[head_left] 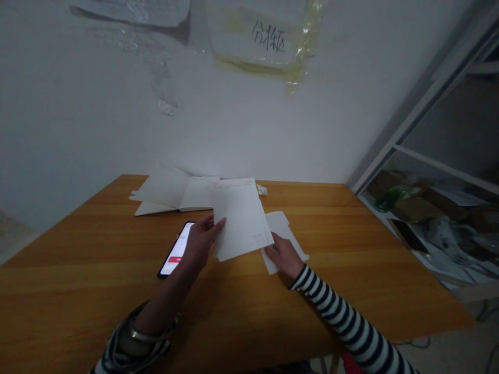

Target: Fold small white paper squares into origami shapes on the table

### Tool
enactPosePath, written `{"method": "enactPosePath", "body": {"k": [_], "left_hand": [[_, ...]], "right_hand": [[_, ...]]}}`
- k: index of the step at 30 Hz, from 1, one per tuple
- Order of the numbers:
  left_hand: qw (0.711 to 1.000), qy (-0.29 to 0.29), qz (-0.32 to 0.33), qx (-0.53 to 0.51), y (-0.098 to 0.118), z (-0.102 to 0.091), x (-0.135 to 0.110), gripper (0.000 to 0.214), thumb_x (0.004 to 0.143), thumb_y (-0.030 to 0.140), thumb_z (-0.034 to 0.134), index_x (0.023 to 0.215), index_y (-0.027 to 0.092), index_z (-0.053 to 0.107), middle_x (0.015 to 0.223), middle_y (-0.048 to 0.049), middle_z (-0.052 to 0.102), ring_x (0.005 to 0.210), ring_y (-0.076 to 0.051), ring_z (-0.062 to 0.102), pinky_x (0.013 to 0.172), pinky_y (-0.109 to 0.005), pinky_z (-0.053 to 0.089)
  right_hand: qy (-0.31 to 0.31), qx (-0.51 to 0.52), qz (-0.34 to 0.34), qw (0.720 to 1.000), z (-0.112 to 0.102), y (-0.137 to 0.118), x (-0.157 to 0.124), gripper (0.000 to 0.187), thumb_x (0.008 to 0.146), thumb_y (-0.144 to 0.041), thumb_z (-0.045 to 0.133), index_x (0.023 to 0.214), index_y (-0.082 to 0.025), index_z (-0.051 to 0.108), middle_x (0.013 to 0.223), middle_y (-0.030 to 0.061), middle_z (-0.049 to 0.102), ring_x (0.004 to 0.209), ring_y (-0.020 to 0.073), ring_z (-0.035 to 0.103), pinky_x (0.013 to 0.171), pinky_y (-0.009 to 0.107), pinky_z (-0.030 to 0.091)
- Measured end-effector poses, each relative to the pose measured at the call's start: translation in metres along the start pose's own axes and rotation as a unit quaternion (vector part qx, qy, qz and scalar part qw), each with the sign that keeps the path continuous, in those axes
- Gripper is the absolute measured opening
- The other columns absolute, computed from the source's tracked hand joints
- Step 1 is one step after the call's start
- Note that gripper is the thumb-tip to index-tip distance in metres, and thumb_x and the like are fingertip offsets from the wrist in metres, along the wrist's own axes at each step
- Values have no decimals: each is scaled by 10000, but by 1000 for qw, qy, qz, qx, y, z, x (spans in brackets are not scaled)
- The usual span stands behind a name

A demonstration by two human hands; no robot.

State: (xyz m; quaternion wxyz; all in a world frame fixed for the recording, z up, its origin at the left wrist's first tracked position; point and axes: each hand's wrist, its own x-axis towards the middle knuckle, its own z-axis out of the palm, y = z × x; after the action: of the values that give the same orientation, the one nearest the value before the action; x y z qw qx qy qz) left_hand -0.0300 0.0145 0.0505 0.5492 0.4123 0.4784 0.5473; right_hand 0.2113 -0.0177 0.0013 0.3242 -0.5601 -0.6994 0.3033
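Open notebook (200, 192): far left, on the table (97, 291).
Phone (178, 249): left, screen lit.
Left hand (200, 239): thumb over the left edge of lined sheets (239, 218), holding them at centre.
Loose paper (279, 224): right, partly behind sheets.
Right hand (286, 255): fingers curled near the sheets' corner; grip on sheets or paper, cannot tell.
Step, apparently: handling sheets, 2 hands. Next move calls for light edge pressure.
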Motion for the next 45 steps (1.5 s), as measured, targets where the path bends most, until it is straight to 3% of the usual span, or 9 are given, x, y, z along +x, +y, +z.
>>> {"method": "enactPosePath", "body": {"k": [2, 6, 11, 17, 22, 27, 29, 36, 45], "left_hand": [[1000, 2, -10, -6, -3, -1, -2, 508, 645, 402, 827, 1075, 165, 697, 876, -57, 775, 658, -180, 693, 571, -252, 509], [1000, 19, -11, -19, -7, 1, -4, 510, 635, 380, 843, 1071, 166, 689, 893, -65, 778, 680, -185, 703, 606, -269, 530], [999, 45, 16, -12, -19, 10, -5, 499, 572, 362, 890, 981, 159, 689, 930, -78, 776, 790, -222, 719, 702, -312, 554], [998, 42, 28, 27, -27, 14, -5, 362, 667, 504, 798, 756, 165, 703, 730, -22, 716, 678, -175, 648, 643, -281, 514], [998, 61, 5, 2, -22, 5, -3, 431, 639, 573, 786, 741, 165, 691, 700, -3, 672, 649, -146, 589, 627, -259, 491], [994, 105, 5, 9, -17, -8, 2, 450, 613, 571, 798, 786, 164, 714, 769, -13, 693, 680, -143, 589, 635, -247, 481], [995, 96, 3, 13, -19, -8, 3, 443, 620, 568, 793, 780, 163, 716, 764, -15, 696, 675, -144, 592, 640, -252, 483], [999, -11, -36, 3, -29, 10, -8, 344, 635, 460, 810, 773, 154, 735, 664, -33, 702, 623, -193, 636, 630, -309, 520], [995, -83, -53, -13, -35, 16, -7, 506, 702, 551, 771, 1015, 154, 732, 962, -105, 764, 823, -232, 719, 813, -368, 563]], "right_hand": [[28, 180, 6, 983, 5, -5, 3, 420, 872, -423, 594, 1233, -213, 640, 1248, 91, 688, 1143, 261, 630, 938, 393, 508], [42, 430, 136, 892, -2, -21, 6, 578, 867, -673, 487, 1240, -253, 623, 1099, 75, 730, 955, 219, 686, 699, 314, 567], [64, 425, 115, 896, 1, -34, 4, 578, 654, -508, 827, 1134, -239, 652, 892, 24, 753, 753, 176, 680, 583, 240, 522], [149, 406, 101, 896, 22, -9, 8, 363, 677, -500, 802, 748, -157, 706, 568, -36, 626, 495, 99, 514, 469, 209, 383], [278, 474, 147, 823, 5, 19, 14, 305, 625, -403, 854, 728, -183, 669, 679, -29, 684, 591, 113, 595, 531, 213, 472], [311, 562, 121, 756, -34, 30, 20, 199, 717, -334, 787, 845, -217, 689, 901, 0, 756, 809, 163, 693, 733, 301, 573], [304, 555, 98, 768, -37, 26, 19, 211, 715, -330, 786, 871, -213, 704, 933, 4, 761, 833, 161, 693, 742, 290, 565], [120, 420, 50, 898, 10, -6, 11, 259, 704, -414, 791, 786, -200, 670, 776, -8, 735, 695, 151, 656, 654, 255, 517], [205, 442, 125, 864, -20, 12, 11, 621, 584, -406, 873, 1117, -186, 644, 759, 28, 773, 591, 198, 683, 562, 317, 535]]}}
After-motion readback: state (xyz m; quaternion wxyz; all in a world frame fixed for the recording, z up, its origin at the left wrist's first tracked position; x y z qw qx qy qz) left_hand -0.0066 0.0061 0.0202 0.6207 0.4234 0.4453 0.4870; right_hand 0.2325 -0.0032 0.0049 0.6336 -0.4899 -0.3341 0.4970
